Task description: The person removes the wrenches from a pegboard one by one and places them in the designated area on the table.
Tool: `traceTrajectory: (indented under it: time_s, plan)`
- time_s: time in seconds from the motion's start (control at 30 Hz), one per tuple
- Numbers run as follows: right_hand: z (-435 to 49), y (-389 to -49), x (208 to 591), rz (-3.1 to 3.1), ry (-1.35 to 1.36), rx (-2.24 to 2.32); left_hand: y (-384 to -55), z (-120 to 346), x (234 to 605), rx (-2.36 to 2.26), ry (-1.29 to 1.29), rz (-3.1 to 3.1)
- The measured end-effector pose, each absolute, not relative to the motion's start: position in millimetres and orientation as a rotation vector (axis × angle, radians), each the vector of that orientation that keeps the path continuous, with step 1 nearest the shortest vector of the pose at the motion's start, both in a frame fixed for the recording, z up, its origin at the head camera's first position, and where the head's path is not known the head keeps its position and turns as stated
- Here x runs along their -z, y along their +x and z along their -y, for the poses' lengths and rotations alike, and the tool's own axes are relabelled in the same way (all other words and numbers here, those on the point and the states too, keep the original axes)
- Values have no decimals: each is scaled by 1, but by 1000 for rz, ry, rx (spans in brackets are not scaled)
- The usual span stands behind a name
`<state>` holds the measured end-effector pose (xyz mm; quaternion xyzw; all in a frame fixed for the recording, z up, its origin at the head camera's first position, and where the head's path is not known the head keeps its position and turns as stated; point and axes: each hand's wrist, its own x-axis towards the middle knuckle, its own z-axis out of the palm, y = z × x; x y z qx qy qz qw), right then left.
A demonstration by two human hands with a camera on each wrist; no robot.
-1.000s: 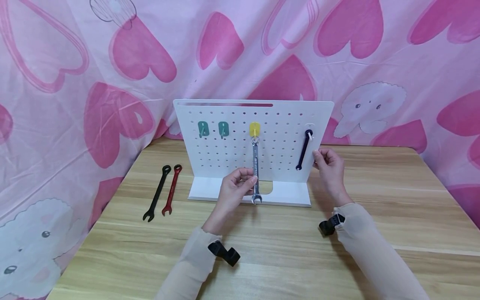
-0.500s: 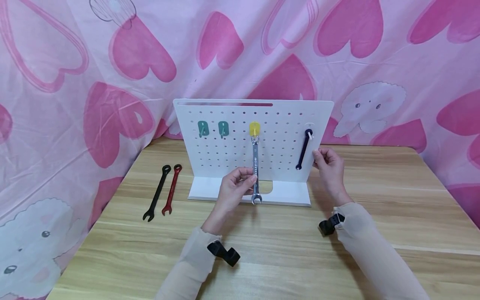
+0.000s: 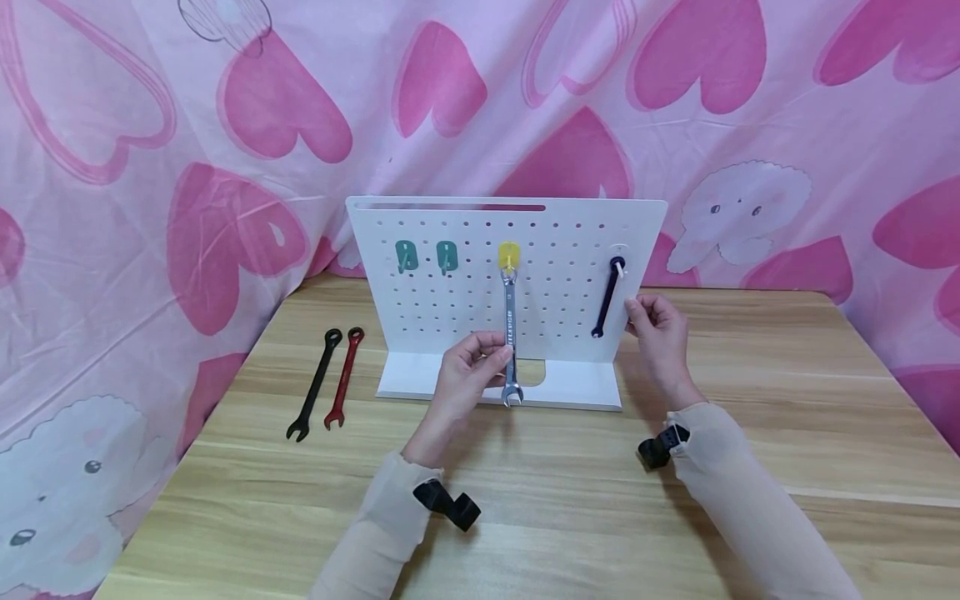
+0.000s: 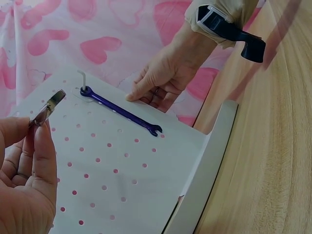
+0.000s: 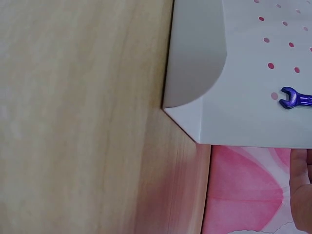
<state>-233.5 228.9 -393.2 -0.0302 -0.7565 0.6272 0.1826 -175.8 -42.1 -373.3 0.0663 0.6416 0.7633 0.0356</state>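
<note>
My left hand (image 3: pixel 474 375) pinches a silver combination wrench (image 3: pixel 510 321) between thumb and fingers, low on its shaft. The wrench stands upright in front of the white pegboard (image 3: pixel 480 321), ring end at the tip of the yellow hook (image 3: pixel 509 255); whether the ring is over the hook I cannot tell. My right hand (image 3: pixel 663 342) grips the board's right edge, thumb in front and fingers behind, as the left wrist view shows. Near it, a dark purple wrench (image 4: pixel 119 110) hangs from a white hook (image 4: pixel 81 79). Only part of the right hand (image 5: pixel 302 195) shows in the right wrist view.
Two green hooks (image 3: pixel 406 256) sit on the board's left part with nothing on them. A black wrench (image 3: pixel 315 385) and a red wrench (image 3: pixel 345 379) lie on the wooden table (image 3: pixel 570 500), left of the board. A pink heart-print cloth (image 3: pixel 300 100) hangs behind.
The silver wrench has risen slightly in my left hand, its ring end now overlapping the lower part of the yellow hook. My right hand stays on the board's edge.
</note>
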Motion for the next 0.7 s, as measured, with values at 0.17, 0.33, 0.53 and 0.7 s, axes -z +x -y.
traceTrajectory:
  time_s: [0.17,0.33,0.53,0.7]
  plan:
    - [-229,-234,394,2133,-82,-1768,-176,42,372,-2338,192,-1983]
    - [-228,-232,390,2128,-70,-1784,-175,41,370,-2330,196,-1996]
    - [-221,-223,375,2100,-53,-1831,-174,42,368,-2355,211,-1991]
    - [-222,-224,377,2105,-65,-1831,-173,44,368,-2392,207,-1958]
